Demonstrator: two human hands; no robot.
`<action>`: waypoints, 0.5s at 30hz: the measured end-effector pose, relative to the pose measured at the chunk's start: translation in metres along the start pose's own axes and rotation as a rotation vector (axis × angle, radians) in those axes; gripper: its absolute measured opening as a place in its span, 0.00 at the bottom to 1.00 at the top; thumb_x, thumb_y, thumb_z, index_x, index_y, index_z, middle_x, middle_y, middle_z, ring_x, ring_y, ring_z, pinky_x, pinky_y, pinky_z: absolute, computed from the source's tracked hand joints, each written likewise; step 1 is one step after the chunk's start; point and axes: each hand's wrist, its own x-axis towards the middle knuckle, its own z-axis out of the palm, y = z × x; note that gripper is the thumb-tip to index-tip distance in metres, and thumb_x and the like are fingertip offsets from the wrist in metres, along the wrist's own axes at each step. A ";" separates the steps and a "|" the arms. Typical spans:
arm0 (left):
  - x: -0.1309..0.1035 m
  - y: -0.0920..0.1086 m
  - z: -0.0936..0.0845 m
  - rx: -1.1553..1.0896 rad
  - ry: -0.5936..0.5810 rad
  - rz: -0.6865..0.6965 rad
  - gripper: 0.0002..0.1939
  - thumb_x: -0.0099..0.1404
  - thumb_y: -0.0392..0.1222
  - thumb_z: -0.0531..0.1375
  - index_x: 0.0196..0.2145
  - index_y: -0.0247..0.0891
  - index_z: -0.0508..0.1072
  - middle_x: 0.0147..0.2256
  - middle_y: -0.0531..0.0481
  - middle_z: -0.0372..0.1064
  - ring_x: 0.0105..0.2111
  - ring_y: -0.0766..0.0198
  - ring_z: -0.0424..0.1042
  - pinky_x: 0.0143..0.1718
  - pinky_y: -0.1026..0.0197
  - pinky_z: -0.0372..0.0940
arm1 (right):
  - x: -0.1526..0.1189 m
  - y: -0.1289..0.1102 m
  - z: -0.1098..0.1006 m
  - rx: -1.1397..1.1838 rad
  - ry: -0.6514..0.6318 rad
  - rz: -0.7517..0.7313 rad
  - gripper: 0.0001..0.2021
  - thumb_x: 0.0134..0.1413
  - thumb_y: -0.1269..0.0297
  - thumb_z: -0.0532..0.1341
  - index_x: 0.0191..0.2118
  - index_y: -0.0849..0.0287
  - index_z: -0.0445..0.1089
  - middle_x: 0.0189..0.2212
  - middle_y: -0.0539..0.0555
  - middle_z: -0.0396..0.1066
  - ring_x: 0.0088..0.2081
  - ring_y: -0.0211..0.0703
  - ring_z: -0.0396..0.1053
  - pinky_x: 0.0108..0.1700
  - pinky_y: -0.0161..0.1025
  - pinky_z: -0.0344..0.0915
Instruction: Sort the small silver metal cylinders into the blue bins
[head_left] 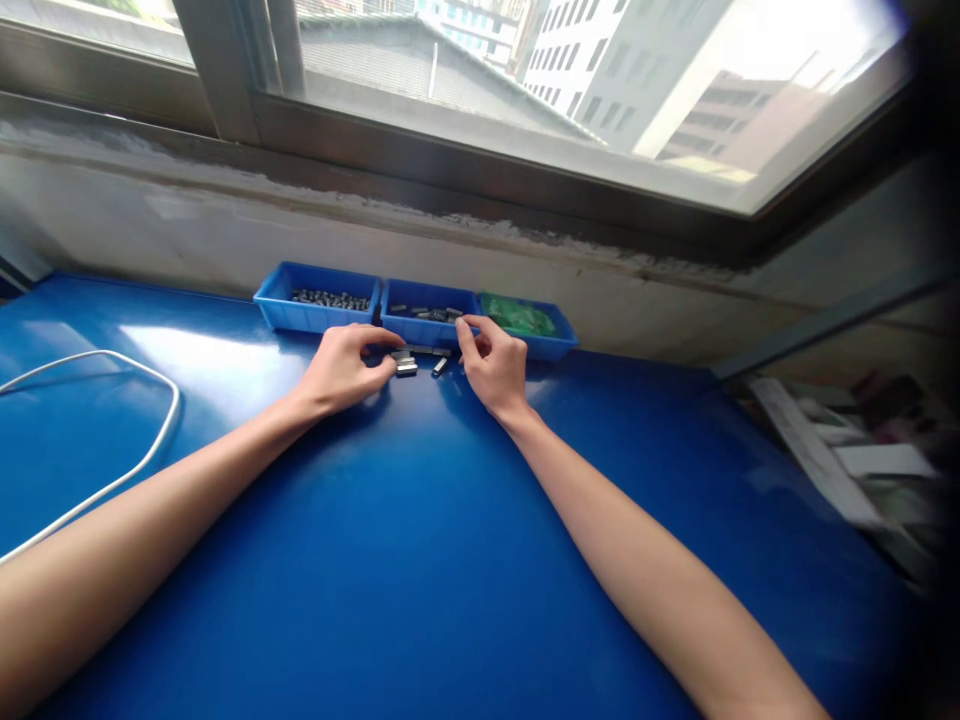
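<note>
Bins (420, 328) edge the wide tabletop (420, 560) beyond left hand (345, 365) and right hand (499, 368).

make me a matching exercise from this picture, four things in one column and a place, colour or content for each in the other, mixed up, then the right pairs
Column one
1. cable
2. left tray
3. right tray
4. left hand

Column two
a. has something green in it
b. white, on the left side of the table
c. at the loose metal blocks on the table
d. has a heap of small grey pieces in it

Pairs: 1-b, 2-d, 3-a, 4-c
</note>
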 end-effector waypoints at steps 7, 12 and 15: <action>-0.007 0.010 0.004 0.217 -0.118 0.287 0.17 0.60 0.40 0.62 0.46 0.41 0.84 0.48 0.44 0.77 0.48 0.50 0.71 0.53 0.49 0.70 | 0.000 -0.001 0.000 0.005 -0.006 -0.008 0.20 0.68 0.46 0.57 0.43 0.55 0.79 0.20 0.49 0.73 0.24 0.44 0.73 0.31 0.38 0.66; -0.007 0.011 0.003 0.228 -0.104 0.367 0.11 0.65 0.44 0.64 0.43 0.40 0.83 0.45 0.42 0.76 0.44 0.53 0.71 0.48 0.51 0.70 | 0.000 -0.003 0.000 0.012 -0.010 -0.013 0.20 0.69 0.46 0.56 0.43 0.55 0.79 0.20 0.49 0.73 0.23 0.43 0.72 0.31 0.38 0.65; -0.007 0.009 0.005 0.210 -0.095 0.374 0.08 0.68 0.45 0.65 0.39 0.39 0.82 0.40 0.43 0.76 0.42 0.55 0.72 0.44 0.54 0.70 | 0.000 -0.002 0.001 0.016 -0.013 -0.014 0.20 0.68 0.46 0.56 0.43 0.55 0.79 0.19 0.49 0.73 0.23 0.43 0.72 0.30 0.38 0.65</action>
